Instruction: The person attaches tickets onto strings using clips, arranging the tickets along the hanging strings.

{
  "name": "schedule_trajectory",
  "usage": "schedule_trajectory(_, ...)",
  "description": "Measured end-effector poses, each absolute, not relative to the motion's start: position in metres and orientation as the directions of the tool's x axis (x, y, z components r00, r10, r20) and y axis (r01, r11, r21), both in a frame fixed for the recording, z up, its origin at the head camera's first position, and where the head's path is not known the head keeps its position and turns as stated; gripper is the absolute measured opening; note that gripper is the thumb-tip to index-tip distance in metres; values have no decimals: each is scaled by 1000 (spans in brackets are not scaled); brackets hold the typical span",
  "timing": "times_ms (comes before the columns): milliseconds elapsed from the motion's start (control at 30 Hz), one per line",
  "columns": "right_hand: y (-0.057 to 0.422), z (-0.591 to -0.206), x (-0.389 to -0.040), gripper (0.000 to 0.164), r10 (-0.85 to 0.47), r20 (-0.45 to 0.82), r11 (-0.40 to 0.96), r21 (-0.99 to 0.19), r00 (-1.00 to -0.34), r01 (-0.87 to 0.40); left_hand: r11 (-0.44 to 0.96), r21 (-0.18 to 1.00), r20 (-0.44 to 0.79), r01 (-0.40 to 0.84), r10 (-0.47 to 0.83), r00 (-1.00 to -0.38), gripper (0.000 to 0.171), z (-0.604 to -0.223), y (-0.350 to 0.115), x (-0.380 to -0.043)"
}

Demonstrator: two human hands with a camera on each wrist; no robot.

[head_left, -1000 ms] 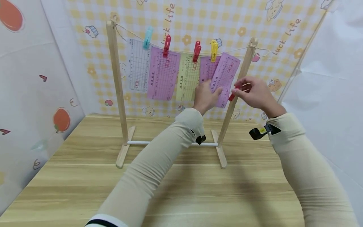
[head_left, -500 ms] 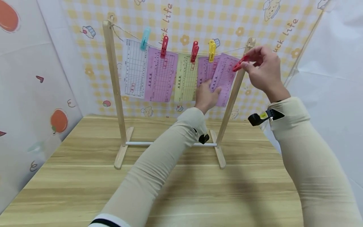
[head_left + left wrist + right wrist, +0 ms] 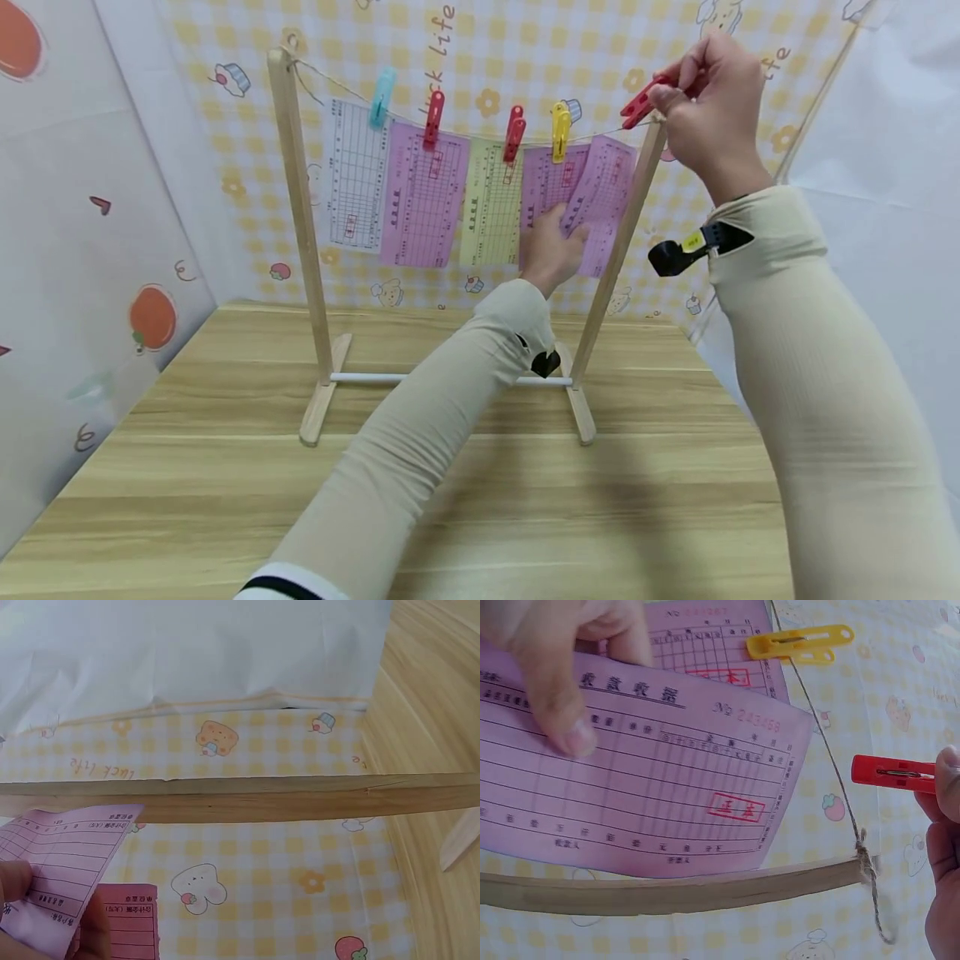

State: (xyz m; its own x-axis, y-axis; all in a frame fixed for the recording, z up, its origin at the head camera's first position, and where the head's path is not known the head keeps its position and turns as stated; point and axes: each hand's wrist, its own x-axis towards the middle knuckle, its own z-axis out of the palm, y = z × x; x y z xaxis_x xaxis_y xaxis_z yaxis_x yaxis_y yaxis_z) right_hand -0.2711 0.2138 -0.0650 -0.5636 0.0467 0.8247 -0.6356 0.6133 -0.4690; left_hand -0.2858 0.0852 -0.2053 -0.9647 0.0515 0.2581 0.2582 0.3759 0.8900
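My left hand (image 3: 551, 250) pinches a pink receipt slip (image 3: 606, 179) by its lower left part, thumb in front. The slip stands tilted beside the right post, its top corner near the string. Above that post, my right hand (image 3: 712, 108) pinches a red clothespin (image 3: 643, 102) by its handle end. In the right wrist view, the clothespin (image 3: 889, 772) is apart from both slip and string. Partly behind the held slip, another pink slip (image 3: 553, 171) hangs under a yellow clothespin (image 3: 561, 133).
A wooden rack with a left post (image 3: 300, 208) and right post (image 3: 626, 225) carries the string. White (image 3: 358, 179), pink (image 3: 425, 200) and yellow (image 3: 491, 204) slips hang from blue (image 3: 382, 98) and red (image 3: 433, 121) clothespins. A white bar (image 3: 367, 378) joins the feet on the wooden table (image 3: 480, 517).
My right hand has risen with the red clothespin, from beside the held slip's lower edge to above the right post. The left hand keeps its hold, with the slip nearly in place.
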Motion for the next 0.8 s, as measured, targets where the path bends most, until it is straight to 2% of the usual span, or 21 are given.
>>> schedule_trajectory(233, 214, -55, -280, 32, 10, 780, 666, -472, -625, -578, 351, 893, 284, 283, 49, -958, 56, -207, 85, -290)
schedule_trajectory(467, 217, -52, -284, 29, -12, 711, 618, -547, -703, -565, 352, 882, 317, 314, 50, -947, 54, -207, 84, -290)
schedule_trajectory(600, 218, -53, -285, 28, -22, 695, 640, -543, -719, -544, 378, 860, 347, 343, 62, -936, 48, -207, 83, -288)
schedule_trajectory(800, 217, -54, -286, 28, -45, 710, 696, -482, -703, -532, 381, 837, 397, 393, 72, -915, 39, -206, 81, -286)
